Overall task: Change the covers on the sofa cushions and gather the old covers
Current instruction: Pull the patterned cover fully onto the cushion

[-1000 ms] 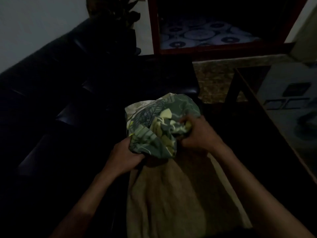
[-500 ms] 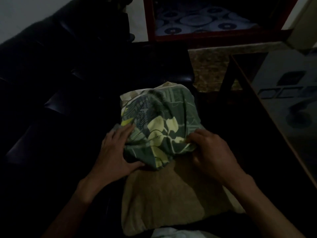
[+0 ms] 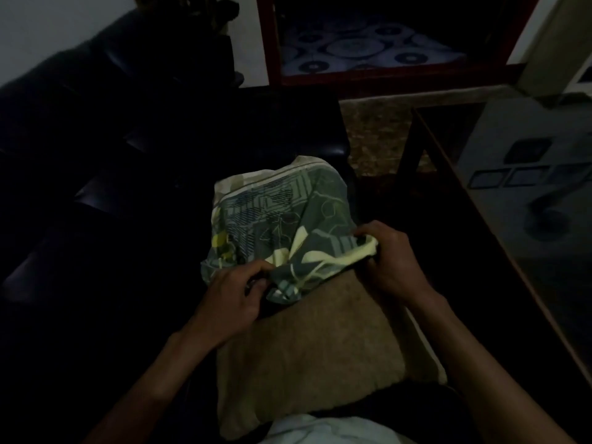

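gripping the bunched mouth of the green patterned cover (image 3: 282, 216), the left hand (image 3: 234, 299) and right hand (image 3: 389, 261) each pinch its hem over the tan cushion (image 3: 317, 354). in the head view the cushion's long axis runs toward the person, left hand nearer; dark sofa (image 3: 128, 155) left, table edge (image 3: 480, 219) close right.

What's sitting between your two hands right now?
In the head view, the bunched open edge of the green patterned cover spans from left hand to right hand, over the tan cushion.
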Available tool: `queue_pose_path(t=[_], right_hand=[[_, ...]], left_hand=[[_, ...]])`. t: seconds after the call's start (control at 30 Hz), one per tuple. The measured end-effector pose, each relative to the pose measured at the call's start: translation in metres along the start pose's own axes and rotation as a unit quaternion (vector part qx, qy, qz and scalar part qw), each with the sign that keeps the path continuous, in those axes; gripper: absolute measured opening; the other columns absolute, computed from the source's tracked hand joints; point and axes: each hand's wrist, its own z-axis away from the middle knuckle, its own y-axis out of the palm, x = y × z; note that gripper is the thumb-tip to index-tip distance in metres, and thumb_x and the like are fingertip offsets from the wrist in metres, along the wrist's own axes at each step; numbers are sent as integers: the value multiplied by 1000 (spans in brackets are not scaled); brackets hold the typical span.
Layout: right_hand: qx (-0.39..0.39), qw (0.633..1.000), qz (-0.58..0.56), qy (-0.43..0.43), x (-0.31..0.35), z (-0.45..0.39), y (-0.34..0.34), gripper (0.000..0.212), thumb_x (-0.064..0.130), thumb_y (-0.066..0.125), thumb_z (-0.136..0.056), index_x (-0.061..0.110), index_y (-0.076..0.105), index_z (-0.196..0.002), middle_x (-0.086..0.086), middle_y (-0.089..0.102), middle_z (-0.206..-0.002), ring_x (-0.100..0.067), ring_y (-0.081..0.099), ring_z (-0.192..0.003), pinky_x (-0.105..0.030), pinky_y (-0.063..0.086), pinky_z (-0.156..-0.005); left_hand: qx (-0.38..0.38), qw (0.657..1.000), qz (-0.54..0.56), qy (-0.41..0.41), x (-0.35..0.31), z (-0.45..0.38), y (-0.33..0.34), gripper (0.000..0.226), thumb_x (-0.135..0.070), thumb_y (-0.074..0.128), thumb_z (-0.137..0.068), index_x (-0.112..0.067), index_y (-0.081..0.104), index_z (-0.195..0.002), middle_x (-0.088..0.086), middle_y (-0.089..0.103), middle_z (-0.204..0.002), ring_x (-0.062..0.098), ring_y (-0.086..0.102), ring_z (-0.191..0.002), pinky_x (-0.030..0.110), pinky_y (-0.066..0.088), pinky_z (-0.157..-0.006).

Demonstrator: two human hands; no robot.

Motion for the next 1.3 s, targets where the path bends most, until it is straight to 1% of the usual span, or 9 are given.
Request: queue_pose_path(t=[0.23,0.33,0.4,0.53,0.8,0.9,1.07,1.17,1.3], right_hand=[[70,995,72,-24,1,32,-6,38,10,78,-78,23,71,-113,9,59,-110,-15,58,-97,-38,52,-77],[70,995,66,-12,5,27,-5,40,5,75,-80,22,69,-116,9,57,-109,-13,56,-98,-35,52,-76],[67,997,46,-5,8,29,-5,43,4,74,-81,22,68,-119,9,58,-110,-11,56,-98,-32,51,-77],[128,988,86,-28,15,39,-19,41,4,72,-79,22,70,-116,9,57,-105,-11,55,-94,-31,47,-72],[349,936,38,23,31,12,-70,45,17,78,-81,35,69,-121,17,67,-113,1,63,-104,-23,55,-89],[416,900,-121,45,21,-13,-79,61,23,84,-82,32,60,-138,17,65,-132,0,59,-122,-24,50,-102],[198,948,-209,134,10,-38,-30,48,45,79,-82,34,69,-128,12,69,-126,-5,65,-114,-26,54,-95],[59,989,-88,106,9,-50,1,52,44,81,-83,22,70,-129,9,67,-121,-3,63,-106,-23,53,-94],[40,992,60,101,9,-57,23,43,49,78,-84,22,75,-117,1,73,-114,-17,69,-101,-34,58,-84]], left_hand=[[15,993,-113,32,-17,-30,35,75,-64,56,-86,-37,35,-153,-16,25,-162,10,19,-151,45,14,-121],[-19,998,-57,-11,-15,-42,53,51,-25,61,-81,-19,66,-131,-4,59,-140,14,47,-136,53,37,-115],[-55,998,-16,-27,-19,-40,52,45,-8,55,-73,-10,75,-114,2,73,-115,19,68,-107,34,54,-94],[-50,996,-31,63,-38,-11,43,32,-7,48,-71,-11,75,-87,-11,68,-79,5,61,-66,19,46,-56],[-40,993,-45,102,-51,10,36,20,-13,55,-70,-16,71,-82,-11,65,-71,5,57,-60,25,39,-49],[23,995,-49,82,-53,1,33,11,-19,70,-78,-28,69,-84,-20,60,-74,0,56,-64,20,35,-55],[173,982,78,15,-55,-29,6,46,-26,54,-91,-29,59,-136,-15,65,-128,1,62,-113,22,51,-92],[98,992,67,-43,-27,-67,6,47,-33,43,-96,-32,53,-141,0,60,-138,22,57,-126,45,50,-101],[3,986,-131,-105,17,-91,29,42,-35,63,-97,-22,61,-138,-2,57,-144,22,47,-138,33,40,-109]])
